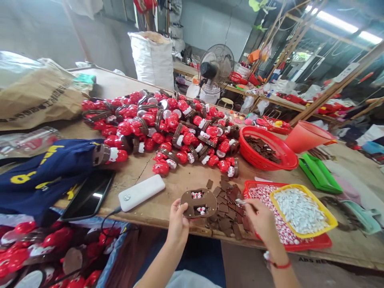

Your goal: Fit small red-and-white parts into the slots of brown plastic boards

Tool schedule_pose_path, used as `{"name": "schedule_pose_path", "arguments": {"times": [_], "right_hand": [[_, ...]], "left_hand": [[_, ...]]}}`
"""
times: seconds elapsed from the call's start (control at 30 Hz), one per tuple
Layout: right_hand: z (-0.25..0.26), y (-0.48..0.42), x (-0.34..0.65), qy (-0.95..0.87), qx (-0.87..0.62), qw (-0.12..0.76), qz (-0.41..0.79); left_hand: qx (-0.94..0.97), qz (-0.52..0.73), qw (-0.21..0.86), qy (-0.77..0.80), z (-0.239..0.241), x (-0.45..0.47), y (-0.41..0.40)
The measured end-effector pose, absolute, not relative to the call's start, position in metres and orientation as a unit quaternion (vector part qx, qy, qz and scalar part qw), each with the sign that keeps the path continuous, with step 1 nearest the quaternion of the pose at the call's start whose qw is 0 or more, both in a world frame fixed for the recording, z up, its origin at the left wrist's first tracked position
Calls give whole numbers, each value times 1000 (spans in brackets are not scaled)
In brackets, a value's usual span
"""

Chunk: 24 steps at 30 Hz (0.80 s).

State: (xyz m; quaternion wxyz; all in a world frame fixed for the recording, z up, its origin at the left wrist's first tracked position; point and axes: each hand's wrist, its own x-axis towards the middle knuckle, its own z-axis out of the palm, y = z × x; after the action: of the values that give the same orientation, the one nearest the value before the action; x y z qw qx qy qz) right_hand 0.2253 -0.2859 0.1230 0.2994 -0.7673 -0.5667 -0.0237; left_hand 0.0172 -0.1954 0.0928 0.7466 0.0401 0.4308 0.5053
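Note:
My left hand point(177, 222) grips a brown plastic toy part point(199, 202) with two openings that show small red-and-white pieces inside. My right hand point(260, 219) is pinched on a small pale item I cannot make out, just right of that part, above a heap of flat brown plastic pieces point(226, 208) on the wooden table edge. Beside the right hand sits a yellow tray of small white pieces point(300, 211) resting on a red tray of red-and-white pieces point(321, 242).
A big pile of red and brown toys point(168, 128) covers the table middle. A red basket point(264, 150) holds brown pieces. A white power bank point(141, 192), a black phone point(90, 195), blue cloth point(45, 176), a fan point(216, 68), a green tray point(319, 173).

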Motion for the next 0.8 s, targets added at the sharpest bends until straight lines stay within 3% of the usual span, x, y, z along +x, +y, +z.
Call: {"name": "schedule_pose_path", "arguments": {"times": [0.1,0.3,0.53,0.8], "right_hand": [[126,-263,166,-690,-659,297,43],[118,-243,130,-757,-634,157,10],[117,-245,133,-769,-615,169,40],[112,-237,133,-749,-644,157,-8]], "left_hand": [[42,502,750,429,94,17,-199],[55,512,743,427,96,18,-208],[54,498,744,441,100,15,-206],[68,496,734,459,99,19,-198]]}}
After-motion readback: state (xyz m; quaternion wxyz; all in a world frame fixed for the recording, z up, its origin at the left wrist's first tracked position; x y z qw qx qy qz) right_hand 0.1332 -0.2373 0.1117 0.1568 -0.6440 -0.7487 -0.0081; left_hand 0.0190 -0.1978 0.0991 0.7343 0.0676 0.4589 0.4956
